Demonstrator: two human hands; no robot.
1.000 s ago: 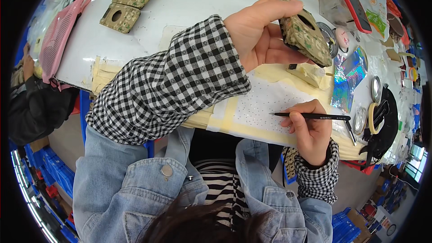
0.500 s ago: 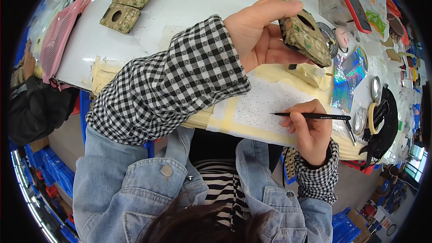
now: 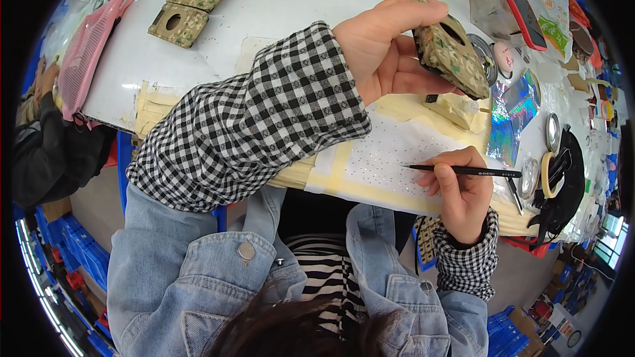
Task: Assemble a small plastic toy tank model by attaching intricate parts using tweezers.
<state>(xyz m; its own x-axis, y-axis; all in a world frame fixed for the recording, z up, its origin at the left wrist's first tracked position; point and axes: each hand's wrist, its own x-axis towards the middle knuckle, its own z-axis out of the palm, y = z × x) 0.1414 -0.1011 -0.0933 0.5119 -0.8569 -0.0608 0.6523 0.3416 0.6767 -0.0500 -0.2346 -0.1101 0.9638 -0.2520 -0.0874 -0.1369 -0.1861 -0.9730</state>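
2 o'clock: left hand [image 3: 377, 46] curls round camo case [image 3: 458, 59]. 3 o'clock: right hand [image 3: 464, 195] pinches black tool [image 3: 493, 172] by dotted sheet [image 3: 387, 155]. I'd say unfinished.

Left forearm [image 3: 245, 116] slanting up and rightward across the body. Left hand [image 3: 383, 53] sitting higher, gripping, thumb stretching along the top, fingers curving below. Right forearm [image 3: 468, 261] rising, shorter in view. Right hand [image 3: 465, 192] lower, pinching between thumb and curling fingers.
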